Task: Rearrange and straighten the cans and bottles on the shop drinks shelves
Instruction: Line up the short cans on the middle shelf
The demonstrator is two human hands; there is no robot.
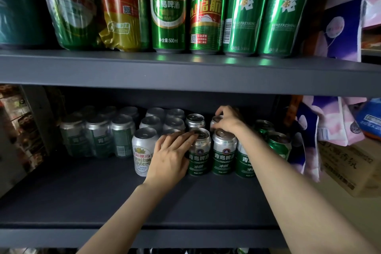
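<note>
Matte grey shelf [82, 189], glossy cylindrical cans [223, 154]

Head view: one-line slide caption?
Left hand and right hand rest on short green Tsingtao cans on the lower shelf.

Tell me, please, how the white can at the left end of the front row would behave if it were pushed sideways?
The white can stands upright on the smooth dark shelf, so it would probably slide. It is taller than wide, so a high push might tip it; on its side it would likely roll.
</note>
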